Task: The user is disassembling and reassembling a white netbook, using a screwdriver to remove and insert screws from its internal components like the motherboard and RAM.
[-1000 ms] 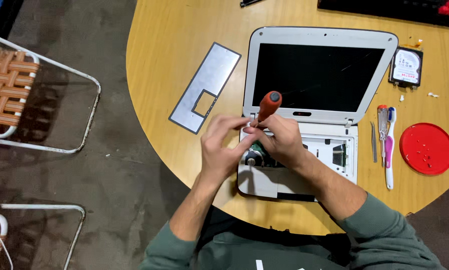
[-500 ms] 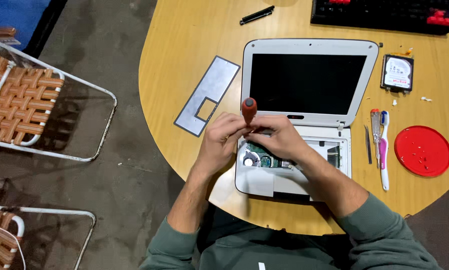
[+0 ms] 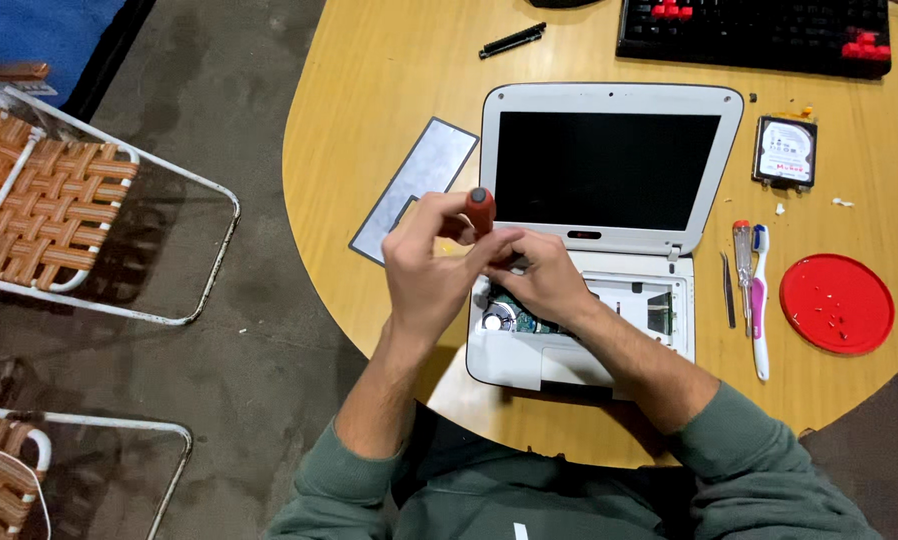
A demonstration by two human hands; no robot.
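Observation:
A small white laptop lies open on the round wooden table, its base stripped so the circuit board shows. My left hand is closed around a red-handled screwdriver held upright over the base's left corner. My right hand rests beside it, fingers pinching the screwdriver's lower part over the exposed board. The tool's tip is hidden by my fingers.
A grey cover plate lies left of the laptop. A hard drive, tweezers, a second screwdriver, a toothbrush and a red lid with small screws sit right. A black keyboard and pen lie behind. Woven chairs stand left.
The view has shifted so the table sits further right. Both hands stay on the screwdriver, whose handle has gone from tilted to upright and moved slightly left over the laptop base.

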